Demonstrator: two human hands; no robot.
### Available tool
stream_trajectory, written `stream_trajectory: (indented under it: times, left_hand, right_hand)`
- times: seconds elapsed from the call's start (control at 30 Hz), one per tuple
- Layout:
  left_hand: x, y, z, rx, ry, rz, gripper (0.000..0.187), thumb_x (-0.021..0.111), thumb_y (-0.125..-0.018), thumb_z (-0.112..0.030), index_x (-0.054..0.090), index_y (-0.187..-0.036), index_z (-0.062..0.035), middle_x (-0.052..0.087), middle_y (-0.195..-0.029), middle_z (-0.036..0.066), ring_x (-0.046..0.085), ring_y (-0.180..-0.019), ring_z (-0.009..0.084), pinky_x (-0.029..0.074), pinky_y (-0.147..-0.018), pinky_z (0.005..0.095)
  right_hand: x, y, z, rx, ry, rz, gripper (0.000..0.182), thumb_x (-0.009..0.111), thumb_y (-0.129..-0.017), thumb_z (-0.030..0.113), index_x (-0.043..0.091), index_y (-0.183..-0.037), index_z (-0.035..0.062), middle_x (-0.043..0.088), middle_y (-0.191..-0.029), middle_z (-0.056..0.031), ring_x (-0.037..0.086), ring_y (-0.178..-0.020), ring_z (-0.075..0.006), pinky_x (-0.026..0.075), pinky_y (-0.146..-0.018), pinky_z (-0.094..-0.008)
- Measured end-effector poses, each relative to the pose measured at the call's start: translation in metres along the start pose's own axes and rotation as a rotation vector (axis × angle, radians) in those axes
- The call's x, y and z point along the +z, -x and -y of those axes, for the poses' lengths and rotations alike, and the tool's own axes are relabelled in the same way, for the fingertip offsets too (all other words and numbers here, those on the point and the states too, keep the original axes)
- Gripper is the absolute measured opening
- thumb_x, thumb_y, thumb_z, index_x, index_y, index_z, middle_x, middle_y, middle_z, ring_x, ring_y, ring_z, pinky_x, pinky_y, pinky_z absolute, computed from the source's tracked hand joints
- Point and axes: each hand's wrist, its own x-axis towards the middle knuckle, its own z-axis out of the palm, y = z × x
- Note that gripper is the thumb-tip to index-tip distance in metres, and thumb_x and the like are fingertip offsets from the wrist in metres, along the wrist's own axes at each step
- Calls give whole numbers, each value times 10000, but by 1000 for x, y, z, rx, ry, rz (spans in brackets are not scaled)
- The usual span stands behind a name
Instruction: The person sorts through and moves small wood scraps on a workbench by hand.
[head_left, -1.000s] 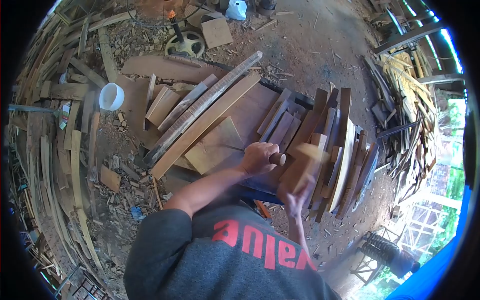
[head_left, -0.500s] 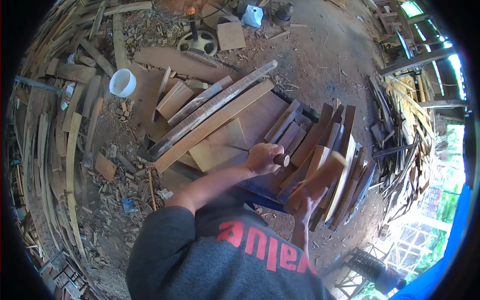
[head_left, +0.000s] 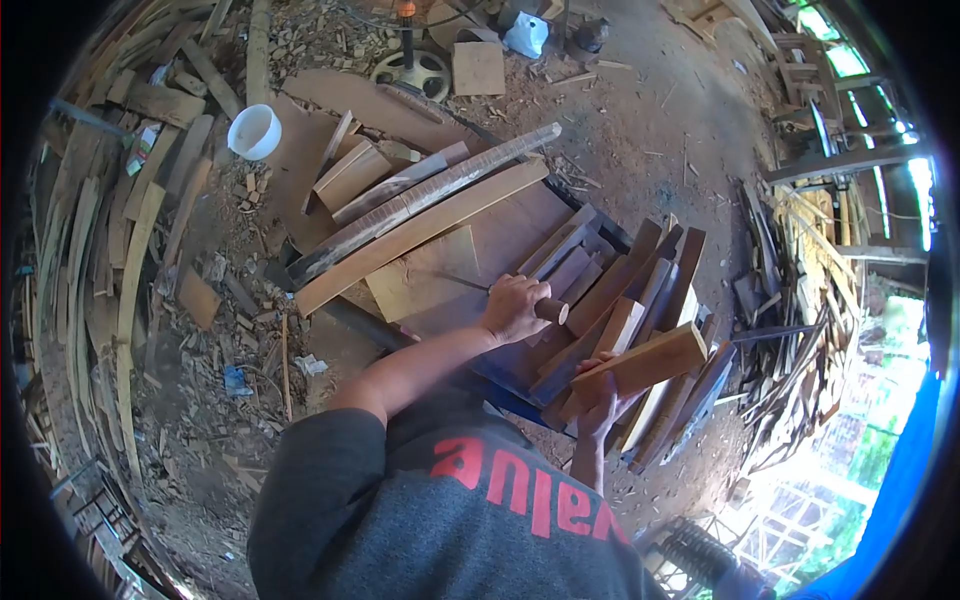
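My left hand is closed round a tool with a round wooden handle. Its thin dark shaft points left, over a pale flat board. To the right, my right hand grips a thick brown wooden block, held tilted above a row of wood pieces. The block hides part of the right hand's grip. Close by the left hand, short dark wood pieces lie on the work surface.
Long planks lie beyond my left hand. A white bucket stands at the upper left, near a wheel-like base. Wood piles line the left side, with more wood stacked at the right. Scraps litter the floor.
The block in my right hand has swung into a flatter tilt and shows sharply, where it was blurred before. My left hand still holds the tool. The whole view has shifted slightly.
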Motion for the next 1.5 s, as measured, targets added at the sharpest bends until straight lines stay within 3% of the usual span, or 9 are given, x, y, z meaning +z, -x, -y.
stream_trajectory:
  times: [0.13, 0.27, 0.37, 0.47, 1.07, 1.2, 1.33, 1.47, 1.5]
  left_hand:
    - [7, -1, 3, 7, -53, -8, 294, 794, -656, -225, 567, -828, -154, 616, -771, 13, 616, -788, 237, 438, -726, 390]
    - [10, -1, 3, 5, -70, -95, 281, 778, -656, -188, 569, -842, -162, 611, -773, 6, 606, -774, 237, 429, -713, 388]
    - [11, 2, -2, 15, -55, -121, 270, 772, -662, -186, 570, -839, -163, 608, -770, 7, 602, -766, 236, 426, -706, 390]
    - [10, 9, -7, 24, -67, -137, 254, 772, -681, -199, 574, -835, -161, 608, -774, 14, 600, -769, 237, 424, -708, 391]
    - [-35, 25, 8, -65, -96, -517, 224, 764, -799, -182, 549, -840, -134, 559, -750, 29, 567, -748, 262, 389, -706, 398]
    - [-38, 21, 5, -89, -149, -523, 230, 768, -789, -184, 548, -830, -127, 560, -748, 37, 563, -742, 272, 389, -701, 403]
    - [-33, 15, 9, -191, -64, -530, 188, 744, -765, -173, 564, -817, -157, 584, -793, 13, 584, -793, 255, 384, -731, 406]
    - [-38, 10, 11, -237, -34, -555, 197, 720, -718, -108, 551, -806, -157, 589, -785, 21, 578, -785, 279, 384, -722, 419]
    - [-39, 9, 12, -244, -30, -573, 202, 710, -705, -89, 546, -801, -156, 590, -781, 24, 577, -784, 287, 385, -717, 425]
  right_hand:
    - [-31, -7, -35, 281, 575, 456, 735, 672, -795, 160, 281, -1409, 60, 553, -1110, -143, 502, -1086, -191, 487, -860, -347]
    - [-22, -10, -12, 279, 72, 144, 594, 652, -803, 151, 361, -1315, 79, 562, -972, -107, 575, -761, -161, 501, -630, -320]
    - [-11, -17, -13, 67, -96, 47, 590, 671, -806, 165, 378, -1309, 72, 578, -996, -115, 579, -828, -166, 509, -690, -325]
    - [-49, -28, -47, 127, 470, 580, 568, 720, -802, 184, 418, -1259, 32, 589, -1046, -112, 568, -941, -163, 495, -793, -317]
    - [-32, -47, -29, 243, 299, 497, 490, 665, -798, 164, 441, -1219, 45, 569, -974, -61, 552, -895, -147, 471, -793, -313]
    - [-1, -55, 11, 217, 92, 426, 555, 632, -838, 228, 367, -1299, 69, 585, -872, -132, 616, -682, -211, 543, -571, -340]
    - [31, -53, 28, -25, -67, 350, 554, 640, -852, 362, 423, -1227, 17, 601, -889, -165, 638, -709, -232, 554, -592, -353]
    - [21, -67, -21, 90, 580, 807, 462, 680, -822, 250, 466, -1156, 13, 574, -958, -116, 565, -887, -154, 484, -771, -311]
    - [23, -62, -11, 377, 372, 759, 448, 671, -825, 178, 464, -1187, 15, 555, -960, -95, 497, -972, -127, 436, -836, -298]
